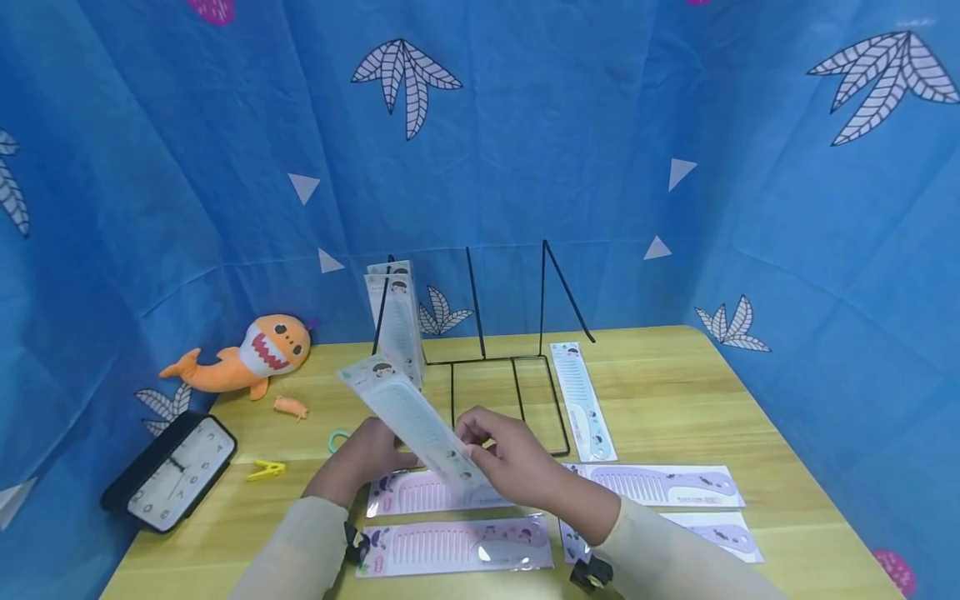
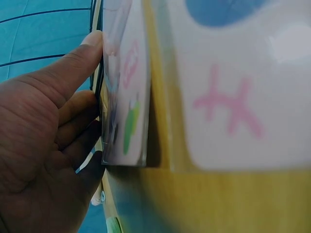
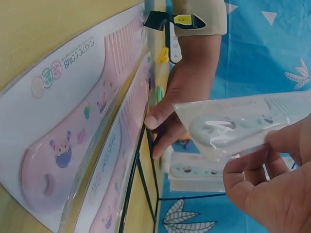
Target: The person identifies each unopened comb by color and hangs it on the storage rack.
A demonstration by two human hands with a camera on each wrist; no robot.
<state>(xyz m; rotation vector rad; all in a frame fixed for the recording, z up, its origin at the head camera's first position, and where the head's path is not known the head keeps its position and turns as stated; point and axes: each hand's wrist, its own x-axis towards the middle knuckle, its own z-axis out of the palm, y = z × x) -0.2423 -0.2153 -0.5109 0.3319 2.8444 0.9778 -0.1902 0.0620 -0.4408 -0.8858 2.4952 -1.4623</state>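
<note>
Between its thumb and fingers, my right hand (image 1: 510, 454) pinches the lower end of a packaged pale green comb (image 1: 405, 410), tilted in front of a black wire rack (image 1: 498, 359). At the rack's front left, the left hand (image 1: 367, 454) rests its thumb and loosely bent fingers against the wire, beside a packaged pink comb (image 1: 408, 492). Its thumb (image 2: 77, 60) lies along the edge in the left wrist view. Several packaged combs (image 1: 397, 321) stand upright in the rack's left section. The held comb partly covers the left hand in the head view.
Another packaged pink comb (image 1: 450, 546) lies at the front. Two packaged purple combs (image 1: 660, 486) lie at the right, and a blue-green one (image 1: 585, 404) beside the rack. Leftward are an orange plush shark (image 1: 258, 354), a clock (image 1: 180, 471) and a yellow clip (image 1: 266, 470).
</note>
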